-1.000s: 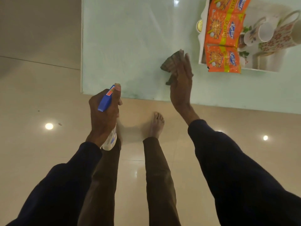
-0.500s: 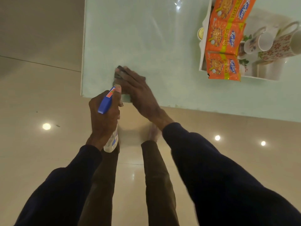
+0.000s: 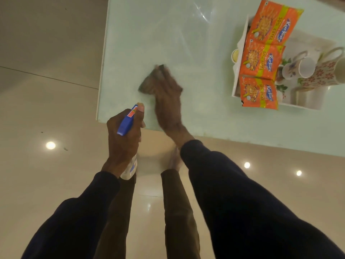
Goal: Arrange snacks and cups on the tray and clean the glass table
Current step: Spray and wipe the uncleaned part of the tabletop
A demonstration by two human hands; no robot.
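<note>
Snack packets and cups lie in the tray at the right of the glass surface, so arranging looks done; my right hand, fingers flat, presses the cloth near the front-left corner; my left hand has its grip wrapped round the spray bottle; wiping, I judge, is unfinished.

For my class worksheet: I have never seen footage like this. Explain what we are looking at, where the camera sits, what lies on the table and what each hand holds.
No machine here: a person wears one camera on the head, looking down at their own arms and legs. The left hand grips a spray bottle with a blue head. The right hand, blurred, presses a dark cloth on the glass table. To the right, a white tray carries three orange snack packets and flowered cups.
</note>
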